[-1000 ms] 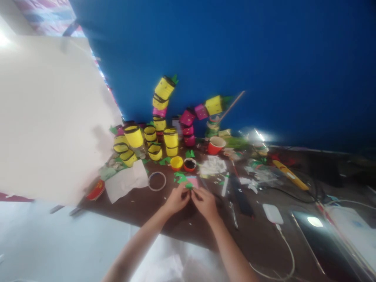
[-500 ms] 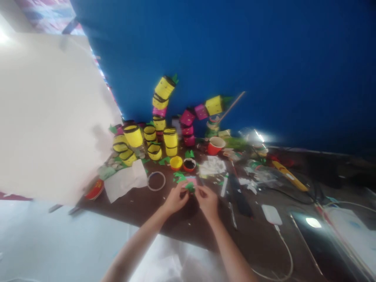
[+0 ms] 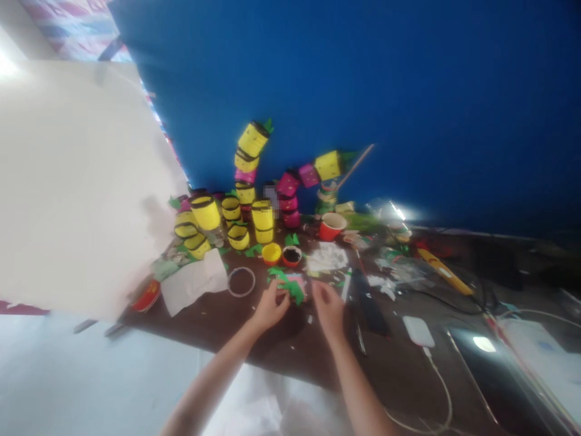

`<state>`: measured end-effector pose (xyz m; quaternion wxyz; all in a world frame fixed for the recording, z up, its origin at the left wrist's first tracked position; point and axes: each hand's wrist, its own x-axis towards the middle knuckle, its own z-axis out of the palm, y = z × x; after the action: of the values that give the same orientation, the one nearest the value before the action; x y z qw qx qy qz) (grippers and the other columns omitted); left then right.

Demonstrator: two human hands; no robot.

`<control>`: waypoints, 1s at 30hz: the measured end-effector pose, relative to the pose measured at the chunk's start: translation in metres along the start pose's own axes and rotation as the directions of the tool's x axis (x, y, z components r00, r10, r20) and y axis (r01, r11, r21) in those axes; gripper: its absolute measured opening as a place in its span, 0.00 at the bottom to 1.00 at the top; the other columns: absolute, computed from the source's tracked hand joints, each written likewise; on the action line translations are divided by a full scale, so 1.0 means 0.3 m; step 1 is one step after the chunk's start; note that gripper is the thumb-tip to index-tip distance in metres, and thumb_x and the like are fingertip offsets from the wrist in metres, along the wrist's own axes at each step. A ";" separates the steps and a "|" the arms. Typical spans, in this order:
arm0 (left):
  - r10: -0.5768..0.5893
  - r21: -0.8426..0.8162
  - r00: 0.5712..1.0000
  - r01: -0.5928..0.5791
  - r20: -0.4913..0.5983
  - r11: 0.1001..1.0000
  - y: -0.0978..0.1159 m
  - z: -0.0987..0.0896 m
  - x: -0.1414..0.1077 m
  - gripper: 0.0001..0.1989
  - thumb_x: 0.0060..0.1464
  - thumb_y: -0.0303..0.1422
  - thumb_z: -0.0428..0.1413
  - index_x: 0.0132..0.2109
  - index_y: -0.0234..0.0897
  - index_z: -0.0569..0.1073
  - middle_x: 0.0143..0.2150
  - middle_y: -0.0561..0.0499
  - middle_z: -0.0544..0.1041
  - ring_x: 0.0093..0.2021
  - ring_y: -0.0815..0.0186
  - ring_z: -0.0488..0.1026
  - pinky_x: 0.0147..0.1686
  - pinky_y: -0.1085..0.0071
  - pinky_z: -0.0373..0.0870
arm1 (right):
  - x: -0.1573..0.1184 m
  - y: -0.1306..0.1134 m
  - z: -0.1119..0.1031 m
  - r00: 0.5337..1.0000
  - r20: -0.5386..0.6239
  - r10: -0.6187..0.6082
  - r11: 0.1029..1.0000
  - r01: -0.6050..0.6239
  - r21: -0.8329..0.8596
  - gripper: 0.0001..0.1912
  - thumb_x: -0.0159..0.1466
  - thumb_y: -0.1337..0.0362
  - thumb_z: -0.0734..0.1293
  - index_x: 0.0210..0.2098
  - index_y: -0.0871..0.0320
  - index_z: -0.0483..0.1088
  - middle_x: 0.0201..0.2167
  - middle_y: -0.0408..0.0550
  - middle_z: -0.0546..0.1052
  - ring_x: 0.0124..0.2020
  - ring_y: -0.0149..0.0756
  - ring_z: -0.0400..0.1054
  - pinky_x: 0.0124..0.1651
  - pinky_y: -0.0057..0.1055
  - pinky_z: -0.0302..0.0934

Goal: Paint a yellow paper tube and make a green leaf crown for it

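Note:
My left hand [image 3: 272,306] is closed on a green leaf-shaped cutout [image 3: 295,290], gripping its left side between thumb and fingers. The cutout has jagged edges and looks like paper or thin foam. My right hand [image 3: 329,309] is just to the right, apart from the cutout, with its fingers bent and loosely parted; I see nothing held in them. More green cutouts [image 3: 276,274] lie just beyond my left hand. A pink piece [image 3: 296,278] is partly hidden behind the held cutout. A small white scrap [image 3: 310,319] shows below, between the hands.
Behind stand several yellow cups [image 3: 263,221] with black bands and a curved stack of magenta cups [image 3: 290,203]. A red cup [image 3: 333,226], a tape ring [image 3: 241,282], white paper [image 3: 200,281], a yellow-handled tool [image 3: 445,271], a white charger [image 3: 418,332] and a tablet-like dark slab [image 3: 481,375] surround the workspace.
My right hand has come away from the green cutout and shifted right. More of the cutout shows in my left hand, and a small white scrap now appears below it.

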<state>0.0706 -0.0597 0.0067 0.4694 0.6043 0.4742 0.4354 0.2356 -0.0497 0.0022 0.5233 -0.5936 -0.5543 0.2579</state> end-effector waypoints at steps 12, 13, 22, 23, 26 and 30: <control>0.029 0.008 0.999 -0.030 0.028 1.000 0.019 -0.006 -0.003 0.11 0.53 0.28 0.50 0.44 0.37 0.62 0.36 0.49 0.78 0.36 0.66 0.77 0.36 0.71 0.72 | -0.008 -0.007 0.020 0.986 0.168 -0.006 1.000 0.003 0.019 0.16 0.57 0.53 0.64 0.27 0.60 0.70 0.23 0.48 0.75 0.25 0.37 0.70 0.29 0.30 0.64; 0.031 0.012 0.999 -0.032 0.027 0.999 0.021 -0.007 -0.003 0.11 0.53 0.28 0.50 0.44 0.37 0.62 0.36 0.49 0.78 0.37 0.66 0.77 0.36 0.71 0.72 | -0.008 -0.006 0.019 0.986 0.168 -0.010 1.000 0.007 0.016 0.15 0.57 0.53 0.64 0.28 0.60 0.69 0.23 0.48 0.75 0.25 0.37 0.69 0.29 0.30 0.64; 0.049 0.032 0.998 -0.050 0.040 0.998 0.026 -0.011 -0.003 0.11 0.53 0.28 0.50 0.44 0.37 0.63 0.37 0.48 0.78 0.38 0.66 0.76 0.39 0.70 0.73 | -0.008 -0.013 0.018 0.966 0.215 -0.147 0.989 0.150 0.002 0.12 0.62 0.58 0.60 0.36 0.57 0.72 0.34 0.50 0.72 0.35 0.37 0.68 0.34 0.31 0.64; 0.050 0.035 0.998 -0.051 0.039 0.998 0.027 -0.011 -0.003 0.11 0.53 0.28 0.50 0.44 0.37 0.64 0.37 0.48 0.78 0.38 0.66 0.76 0.39 0.70 0.73 | -0.009 -0.012 0.020 0.965 0.207 -0.161 0.986 0.166 -0.005 0.11 0.61 0.59 0.61 0.35 0.57 0.72 0.33 0.50 0.71 0.34 0.36 0.68 0.34 0.31 0.64; 0.052 0.045 0.998 -0.054 0.029 0.998 0.032 -0.010 -0.003 0.11 0.52 0.27 0.50 0.45 0.37 0.64 0.37 0.48 0.78 0.39 0.66 0.76 0.40 0.69 0.72 | -0.010 -0.009 0.025 0.965 0.176 -0.192 0.979 0.200 -0.027 0.10 0.61 0.59 0.61 0.31 0.58 0.70 0.33 0.50 0.69 0.33 0.35 0.67 0.33 0.30 0.64; 0.054 0.053 0.998 -0.055 0.022 0.997 0.030 -0.010 -0.003 0.11 0.52 0.27 0.50 0.44 0.37 0.64 0.38 0.48 0.78 0.39 0.66 0.76 0.40 0.70 0.72 | -0.005 0.000 0.018 0.970 0.117 -0.213 0.972 0.223 -0.073 0.10 0.61 0.59 0.61 0.28 0.58 0.69 0.30 0.48 0.69 0.32 0.35 0.66 0.33 0.30 0.63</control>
<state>0.0691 -0.0611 0.0159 0.4457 0.6338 0.4642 0.4290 0.2304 -0.0494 0.0002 0.4917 -0.5362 -0.6543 0.2066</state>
